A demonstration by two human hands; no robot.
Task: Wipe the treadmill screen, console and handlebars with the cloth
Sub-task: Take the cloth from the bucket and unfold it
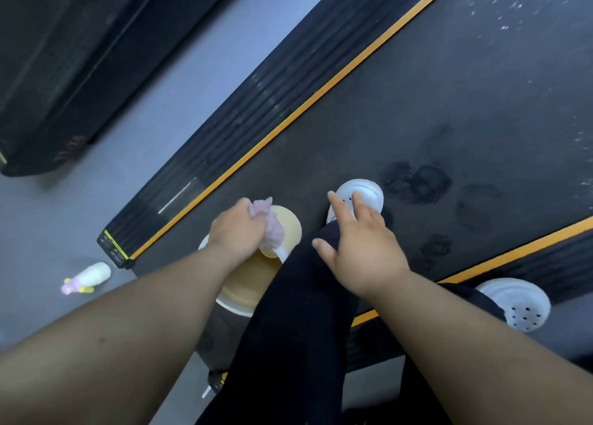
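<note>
I look straight down at the treadmill belt (401, 110), dark with orange stripes along both side rails. My left hand (236, 228) is closed around a bunched pink-and-white striped cloth (269, 222), held over a tan bucket (256, 283) with a white rim. My right hand (359, 244) hovers with fingers spread above my dark trouser leg, holding nothing. The screen, console and handlebars are out of view.
A white spray bottle (88, 277) with a pink and yellow nozzle lies on the grey floor at the left. My white perforated shoes (519, 302) stand on the belt and the right rail. Another dark machine (64, 71) sits at the upper left. Wet marks dot the belt.
</note>
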